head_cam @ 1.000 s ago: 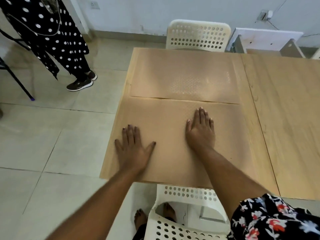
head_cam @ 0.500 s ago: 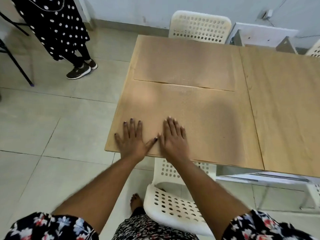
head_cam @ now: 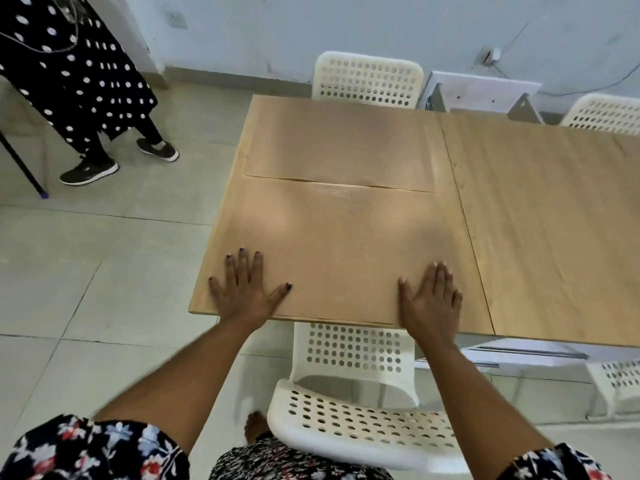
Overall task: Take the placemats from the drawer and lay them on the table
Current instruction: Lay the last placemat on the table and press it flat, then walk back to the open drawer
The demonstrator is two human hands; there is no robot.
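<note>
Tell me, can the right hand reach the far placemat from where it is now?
Probably yes: the right hand lies flat on the near placemat, and nothing stands between it and the far placemat.

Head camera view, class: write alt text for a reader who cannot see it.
A person's left hand and right hand press flat on the near placemat at the wooden table edge. A far placemat lies beyond it; a white perforated chair stands below.
</note>
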